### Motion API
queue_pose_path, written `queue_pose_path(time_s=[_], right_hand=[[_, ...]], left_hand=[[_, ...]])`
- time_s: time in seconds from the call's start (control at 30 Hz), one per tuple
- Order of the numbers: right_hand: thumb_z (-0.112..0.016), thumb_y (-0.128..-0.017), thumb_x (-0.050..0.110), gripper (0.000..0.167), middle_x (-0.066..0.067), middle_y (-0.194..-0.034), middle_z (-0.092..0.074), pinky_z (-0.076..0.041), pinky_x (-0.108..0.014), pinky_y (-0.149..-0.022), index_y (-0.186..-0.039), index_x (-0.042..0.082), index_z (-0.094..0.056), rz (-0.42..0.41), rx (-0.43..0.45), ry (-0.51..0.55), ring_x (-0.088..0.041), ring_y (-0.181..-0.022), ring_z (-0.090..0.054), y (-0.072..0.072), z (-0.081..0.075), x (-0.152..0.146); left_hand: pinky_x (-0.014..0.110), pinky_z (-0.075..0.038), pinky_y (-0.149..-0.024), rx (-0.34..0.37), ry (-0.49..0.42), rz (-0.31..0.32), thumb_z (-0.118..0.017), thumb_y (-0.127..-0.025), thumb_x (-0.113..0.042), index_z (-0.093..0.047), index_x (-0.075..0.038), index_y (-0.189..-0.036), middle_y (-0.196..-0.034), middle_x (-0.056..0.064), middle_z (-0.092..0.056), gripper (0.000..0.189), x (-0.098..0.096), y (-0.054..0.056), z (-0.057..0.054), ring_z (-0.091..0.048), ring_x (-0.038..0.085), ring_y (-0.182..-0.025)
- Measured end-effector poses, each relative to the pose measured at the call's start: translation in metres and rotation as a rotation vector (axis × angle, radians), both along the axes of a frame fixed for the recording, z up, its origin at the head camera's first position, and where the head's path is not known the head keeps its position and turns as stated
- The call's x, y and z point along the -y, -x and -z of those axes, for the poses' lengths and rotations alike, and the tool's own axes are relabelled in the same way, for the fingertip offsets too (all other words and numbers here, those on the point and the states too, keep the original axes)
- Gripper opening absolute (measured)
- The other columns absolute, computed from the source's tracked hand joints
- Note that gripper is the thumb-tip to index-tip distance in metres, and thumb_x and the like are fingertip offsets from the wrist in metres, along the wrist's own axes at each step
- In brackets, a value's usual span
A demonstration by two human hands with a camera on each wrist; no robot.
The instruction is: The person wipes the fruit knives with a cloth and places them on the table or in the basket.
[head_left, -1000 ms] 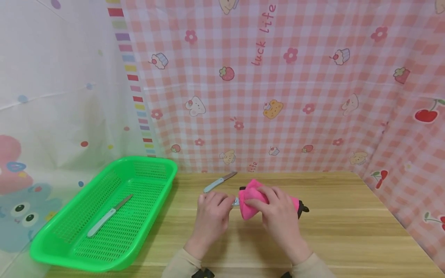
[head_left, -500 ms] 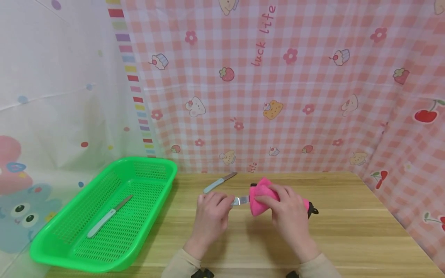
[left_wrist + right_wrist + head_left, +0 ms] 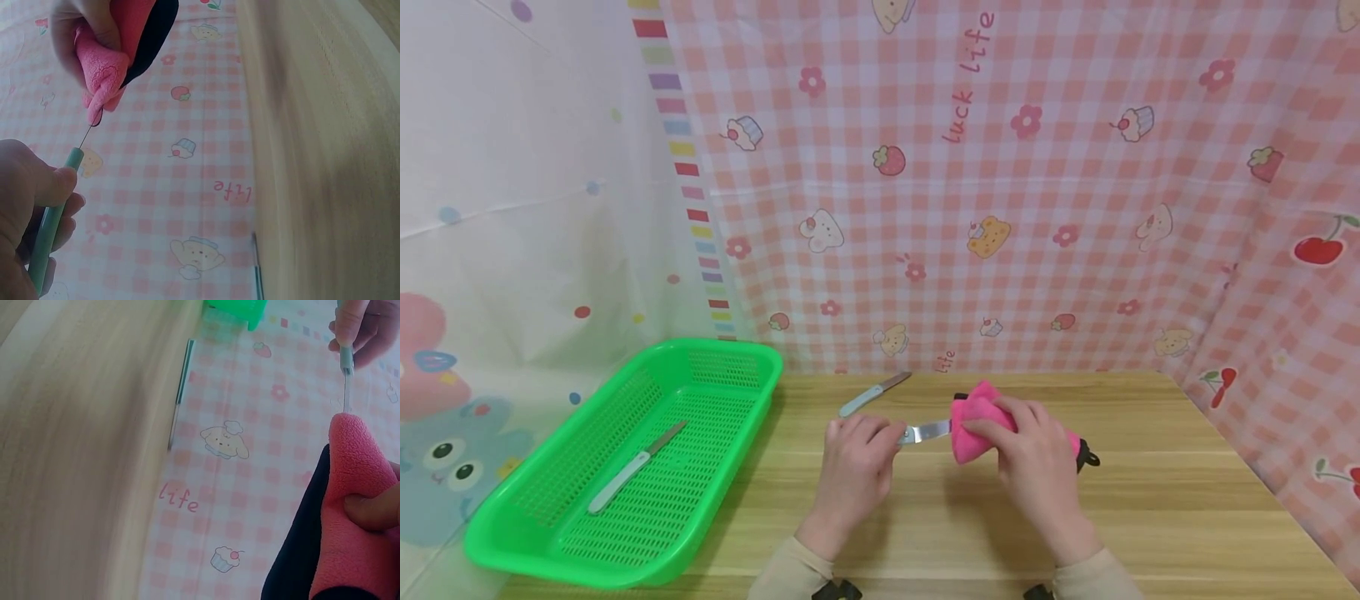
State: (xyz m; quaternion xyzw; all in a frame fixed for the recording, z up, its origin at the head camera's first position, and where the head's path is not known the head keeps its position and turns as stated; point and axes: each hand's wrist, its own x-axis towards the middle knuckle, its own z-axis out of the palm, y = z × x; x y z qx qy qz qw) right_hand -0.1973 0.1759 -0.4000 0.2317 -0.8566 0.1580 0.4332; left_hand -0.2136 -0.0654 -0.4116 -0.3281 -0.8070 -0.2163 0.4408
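Note:
A folding-style knife (image 3: 931, 430) with a pale blue-green handle is in my left hand (image 3: 854, 458), which grips the handle (image 3: 55, 222) with the blade pointing right. My right hand (image 3: 1037, 462) holds a fuzzy pink cloth (image 3: 976, 423) with black backing and a black loop at its far end. The cloth is folded about the blade's outer part, so the tip is hidden. Between handle and cloth a stretch of bare blade (image 3: 345, 394) shows. Behind my left hand, a similar knife (image 3: 874, 395) lies on the wooden table (image 3: 1165, 483).
To the left stands a green plastic basket (image 3: 617, 575) with perforated sides; another knife (image 3: 638, 465) lies inside it. A pink checked curtain (image 3: 880, 208) hangs along the table's back edge, with a white printed sheet (image 3: 550, 208) at the left.
My right hand has slid right with the pink cloth along the blade, baring more of it near the handle. My left hand and the knife have barely moved.

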Motion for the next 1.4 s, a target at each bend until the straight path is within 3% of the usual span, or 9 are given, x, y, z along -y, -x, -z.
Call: queue_pose_path(time_s=[0.63, 0.9, 1.07, 1.4], right_hand=[[-0.072, -0.065, -0.017, 0.048, -0.016, -0.108, -0.066, -0.050, -0.054, -0.069, -0.095, 0.020, -0.077, 0.028, 0.008, 0.016, -0.037, -0.091, -0.058, 0.001, 0.001, -0.009], [-0.073, -0.063, -0.017, 0.050, -0.015, -0.107, -0.067, -0.050, -0.055, -0.071, -0.095, 0.021, -0.078, 0.056, 0.026, 0.017, -0.038, -0.092, -0.058, 0.000, 0.006, -0.016], [-0.074, -0.065, -0.017, 0.048, -0.017, -0.107, -0.067, -0.050, -0.057, -0.074, -0.095, 0.020, -0.078, 0.064, 0.033, 0.025, -0.040, -0.093, -0.058, -0.001, 0.006, -0.019], [-0.076, -0.063, -0.018, 0.050, -0.018, -0.108, -0.067, -0.050, -0.058, -0.075, -0.095, 0.020, -0.078, 0.081, 0.042, 0.041, -0.042, -0.094, -0.059, -0.004, 0.002, -0.022]], left_hand=[[0.037, -0.037, -0.071, 0.018, -0.010, 0.012, -0.079, -0.079, -0.004, -0.073, -0.011, -0.095, -0.091, 0.002, -0.069, 0.019, 0.001, 0.000, -0.001, -0.062, 0.021, -0.087], [0.037, -0.038, -0.070, -0.042, -0.027, 0.020, -0.077, -0.077, -0.004, -0.072, -0.011, -0.096, -0.090, 0.002, -0.069, 0.020, 0.002, 0.002, 0.002, -0.063, 0.021, -0.085], [0.037, -0.037, -0.069, 0.004, -0.028, 0.013, -0.076, -0.079, -0.004, -0.073, -0.011, -0.097, -0.091, 0.002, -0.069, 0.019, 0.003, 0.001, 0.000, -0.063, 0.021, -0.086], [0.038, -0.037, -0.069, 0.006, -0.031, 0.002, -0.079, -0.078, -0.003, -0.073, -0.010, -0.096, -0.091, 0.003, -0.069, 0.020, 0.005, 0.003, 0.002, -0.062, 0.021, -0.084]])
